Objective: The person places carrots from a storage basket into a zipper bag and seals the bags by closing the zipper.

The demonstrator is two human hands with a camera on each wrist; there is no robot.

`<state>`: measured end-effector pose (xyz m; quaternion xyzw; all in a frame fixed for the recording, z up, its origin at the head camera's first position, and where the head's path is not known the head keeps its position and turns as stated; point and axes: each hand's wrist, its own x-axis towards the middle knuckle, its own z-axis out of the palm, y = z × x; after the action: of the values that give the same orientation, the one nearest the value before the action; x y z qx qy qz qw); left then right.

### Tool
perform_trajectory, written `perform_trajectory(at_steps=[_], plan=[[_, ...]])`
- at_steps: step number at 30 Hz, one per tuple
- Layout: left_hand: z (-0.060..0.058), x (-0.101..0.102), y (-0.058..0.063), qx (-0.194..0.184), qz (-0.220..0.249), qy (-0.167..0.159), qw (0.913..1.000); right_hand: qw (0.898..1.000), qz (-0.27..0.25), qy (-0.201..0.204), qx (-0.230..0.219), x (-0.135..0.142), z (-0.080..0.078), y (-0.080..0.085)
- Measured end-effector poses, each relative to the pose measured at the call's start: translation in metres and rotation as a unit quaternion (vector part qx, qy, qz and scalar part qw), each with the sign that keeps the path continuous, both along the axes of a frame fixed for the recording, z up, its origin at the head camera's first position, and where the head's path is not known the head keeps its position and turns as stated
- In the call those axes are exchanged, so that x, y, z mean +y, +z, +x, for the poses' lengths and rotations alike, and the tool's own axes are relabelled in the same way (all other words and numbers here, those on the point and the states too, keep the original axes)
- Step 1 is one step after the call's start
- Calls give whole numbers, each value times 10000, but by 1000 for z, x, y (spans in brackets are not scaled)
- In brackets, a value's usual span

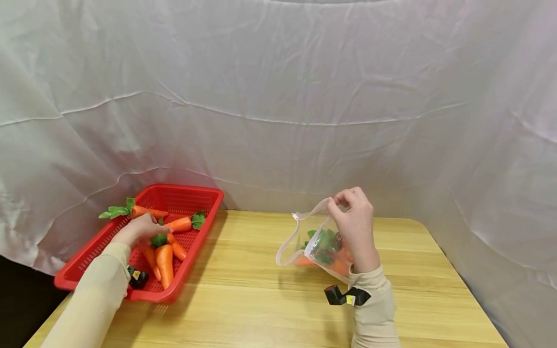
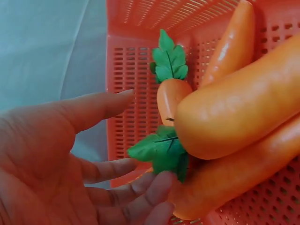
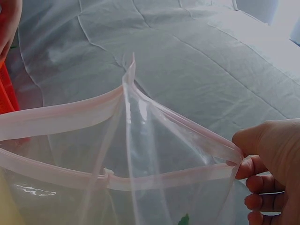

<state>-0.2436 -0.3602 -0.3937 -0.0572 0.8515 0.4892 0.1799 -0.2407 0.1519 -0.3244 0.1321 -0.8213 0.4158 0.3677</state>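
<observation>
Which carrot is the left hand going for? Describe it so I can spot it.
Find the red basket at the table's left end. The left hand reaches among its carrots; the nearest carrot lies just in front of the fingers, tip toward the near rim. It looks the thickest.

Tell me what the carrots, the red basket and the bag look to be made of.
Carrots: glossy moulded plastic, judging by the smooth shine; leaves look like plastic or fabric. Red basket: rigid plastic, slotted mesh walls. Bag: thin clear plastic film with a pinkish zip strip.
</observation>
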Motion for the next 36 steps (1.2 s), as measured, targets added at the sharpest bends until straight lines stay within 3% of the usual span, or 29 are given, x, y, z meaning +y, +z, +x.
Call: perform_trajectory(at_steps=[5, 13, 19, 24, 27, 33, 35, 36], plan=[[14, 20, 12, -192, -616, 114, 9979, 10000, 21, 20, -11, 0, 0, 0], [20, 29, 12, -839, -123, 277, 9960, 10000, 15, 34, 36, -2, 0, 0], [21, 28, 11, -716, -160, 82, 9973, 9999, 26, 48, 120, -4, -2, 0], [19, 21, 8, -602, 234, -246, 9976, 9999, 5, 65, 133, -5, -1, 0], [18, 15, 10, -292, 263, -181, 9991, 9999, 7, 60, 157, -5, -1, 0], [17, 5, 14, 271, -130, -15, 9995, 9999, 20, 47, 150, -4, -1, 0], [17, 3, 15, 344, 26, -181, 9992, 9999, 7, 52, 103, -4, -1, 0], [17, 2, 15, 329, 220, -500, 9980, 9999, 2, 51, 90, -4, -1, 0]])
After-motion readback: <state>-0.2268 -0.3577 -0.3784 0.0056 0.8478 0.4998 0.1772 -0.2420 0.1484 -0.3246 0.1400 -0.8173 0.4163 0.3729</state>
